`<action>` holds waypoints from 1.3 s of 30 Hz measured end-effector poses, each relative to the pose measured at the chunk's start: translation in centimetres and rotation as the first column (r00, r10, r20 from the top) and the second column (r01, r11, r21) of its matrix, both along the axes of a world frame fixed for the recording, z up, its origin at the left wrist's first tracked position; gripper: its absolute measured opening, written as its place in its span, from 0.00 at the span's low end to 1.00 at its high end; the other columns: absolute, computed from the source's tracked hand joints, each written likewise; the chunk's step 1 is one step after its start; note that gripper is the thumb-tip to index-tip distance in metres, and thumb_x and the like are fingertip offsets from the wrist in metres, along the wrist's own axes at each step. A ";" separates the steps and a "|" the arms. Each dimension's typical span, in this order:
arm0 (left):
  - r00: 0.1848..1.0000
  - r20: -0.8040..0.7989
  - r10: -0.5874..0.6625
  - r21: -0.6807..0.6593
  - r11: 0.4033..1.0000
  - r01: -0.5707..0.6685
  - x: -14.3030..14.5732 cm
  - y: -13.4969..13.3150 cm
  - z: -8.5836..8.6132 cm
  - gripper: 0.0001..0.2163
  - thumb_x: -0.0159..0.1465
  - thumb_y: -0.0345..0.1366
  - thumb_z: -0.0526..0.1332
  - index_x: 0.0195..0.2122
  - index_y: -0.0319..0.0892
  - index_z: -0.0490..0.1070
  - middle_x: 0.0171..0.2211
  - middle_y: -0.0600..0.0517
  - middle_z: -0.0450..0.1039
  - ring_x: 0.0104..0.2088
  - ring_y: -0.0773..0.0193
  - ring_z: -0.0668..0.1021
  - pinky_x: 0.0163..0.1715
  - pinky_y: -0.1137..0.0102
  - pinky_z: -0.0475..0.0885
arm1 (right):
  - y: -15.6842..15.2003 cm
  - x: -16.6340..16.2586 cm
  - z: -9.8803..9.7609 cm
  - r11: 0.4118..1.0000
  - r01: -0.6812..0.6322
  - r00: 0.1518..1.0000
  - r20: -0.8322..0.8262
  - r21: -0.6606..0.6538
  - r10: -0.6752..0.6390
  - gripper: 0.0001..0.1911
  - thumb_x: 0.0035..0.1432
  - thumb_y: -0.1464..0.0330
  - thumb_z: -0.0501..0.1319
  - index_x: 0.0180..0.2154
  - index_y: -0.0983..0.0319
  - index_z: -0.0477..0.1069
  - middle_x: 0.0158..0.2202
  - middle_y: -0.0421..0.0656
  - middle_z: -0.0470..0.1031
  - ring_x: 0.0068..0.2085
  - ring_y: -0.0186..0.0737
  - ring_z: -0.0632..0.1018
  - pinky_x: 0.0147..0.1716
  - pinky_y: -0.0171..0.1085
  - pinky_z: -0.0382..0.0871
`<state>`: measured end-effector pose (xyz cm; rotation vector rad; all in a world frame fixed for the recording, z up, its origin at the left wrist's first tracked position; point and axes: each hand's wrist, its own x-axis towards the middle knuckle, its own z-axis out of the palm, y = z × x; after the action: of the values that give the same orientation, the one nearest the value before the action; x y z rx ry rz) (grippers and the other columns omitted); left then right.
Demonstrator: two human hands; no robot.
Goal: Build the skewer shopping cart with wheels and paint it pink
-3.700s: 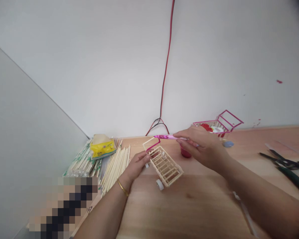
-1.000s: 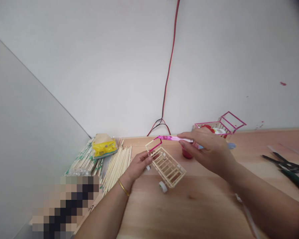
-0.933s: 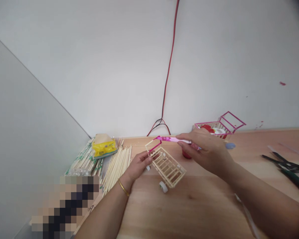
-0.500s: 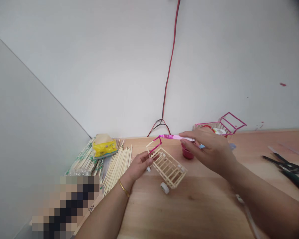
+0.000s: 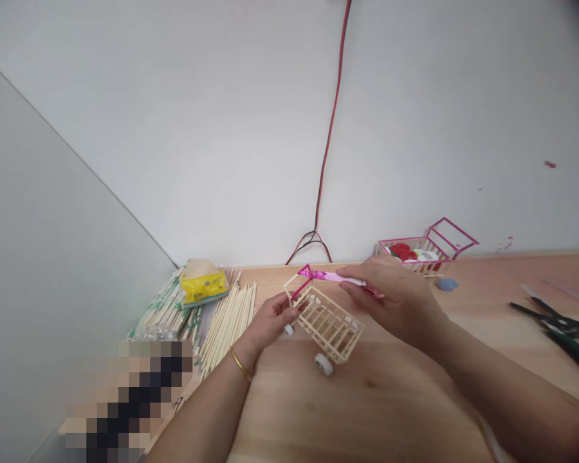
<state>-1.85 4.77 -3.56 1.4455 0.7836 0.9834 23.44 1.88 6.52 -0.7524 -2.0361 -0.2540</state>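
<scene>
Your left hand is gripping the cart at its fingertips; your right hand is pinching the brush, its tip now reaching further along the handle, probably coating more.

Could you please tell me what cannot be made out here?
In the head view:
Pink-tipped tool: rear end hidden by the right hand.
Left hand: some fingertips hidden by the slatted cart.
Dark tools: handles cut off by the right edge.
Yellow packet: print too small to read.
Lower-left patch: masked by pixelation.
</scene>
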 end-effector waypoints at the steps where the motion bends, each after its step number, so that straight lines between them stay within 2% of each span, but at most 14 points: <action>1: 1.000 0.000 0.001 0.001 1.000 -0.001 0.0 0.0 -0.1 0.26 0.56 0.52 0.67 0.49 0.39 0.75 0.48 0.43 0.78 0.48 0.53 0.77 0.50 0.63 0.68 | -0.1 -0.2 0.0 1.000 -0.014 1.000 0.004 -0.010 0.014 0.05 0.64 0.71 0.59 0.40 0.61 0.73 0.29 0.41 0.79 0.30 0.38 0.75 0.34 0.39 0.65; 13: 0.999 0.033 -0.028 -0.011 1.000 0.028 0.2 -0.1 0.2 0.27 0.57 0.50 0.67 0.52 0.38 0.72 0.47 0.42 0.77 0.47 0.53 0.76 0.48 0.63 0.68 | -0.8 -1.2 -0.8 0.984 -0.174 0.985 -0.023 -0.032 0.174 0.07 0.61 0.73 0.61 0.43 0.63 0.73 0.28 0.41 0.75 0.30 0.36 0.72 0.33 0.38 0.64; 25: 0.999 0.038 -0.007 -0.017 1.000 0.008 0.0 0.0 -0.2 0.25 0.54 0.51 0.69 0.47 0.38 0.75 0.43 0.44 0.77 0.45 0.56 0.77 0.48 0.65 0.67 | 0.4 0.2 -0.6 0.998 0.018 0.999 -0.033 0.067 -0.016 0.07 0.61 0.72 0.61 0.43 0.62 0.73 0.29 0.42 0.79 0.29 0.38 0.74 0.34 0.40 0.65; 32: 0.998 0.052 -0.037 0.004 0.999 0.037 0.3 -0.1 0.2 0.25 0.56 0.50 0.68 0.50 0.39 0.73 0.46 0.44 0.77 0.45 0.56 0.77 0.47 0.65 0.67 | -0.8 -0.9 -0.3 0.989 -0.142 0.990 -0.018 -0.046 0.142 0.06 0.62 0.72 0.61 0.42 0.61 0.73 0.27 0.40 0.76 0.29 0.36 0.73 0.33 0.38 0.64; 35: 0.999 0.045 -0.029 -0.011 1.000 0.029 0.3 -0.1 0.1 0.27 0.55 0.51 0.68 0.50 0.38 0.73 0.46 0.43 0.77 0.46 0.55 0.77 0.48 0.65 0.67 | -0.8 -0.9 -0.2 0.991 -0.117 0.993 -0.025 -0.059 0.116 0.05 0.62 0.72 0.60 0.41 0.61 0.74 0.28 0.40 0.76 0.30 0.36 0.74 0.32 0.37 0.65; 39: 1.000 0.030 -0.001 -0.023 1.000 0.002 0.1 -0.1 -0.1 0.26 0.53 0.52 0.69 0.47 0.39 0.74 0.44 0.44 0.77 0.45 0.55 0.77 0.47 0.65 0.67 | -0.2 -0.4 -0.2 0.999 -0.045 0.998 -0.039 -0.003 0.044 0.05 0.62 0.72 0.60 0.41 0.61 0.73 0.31 0.42 0.80 0.31 0.37 0.76 0.34 0.39 0.66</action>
<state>-1.72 4.68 -3.64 1.4083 0.7693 0.9902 23.08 1.68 6.34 -0.7085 -2.0151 -0.2082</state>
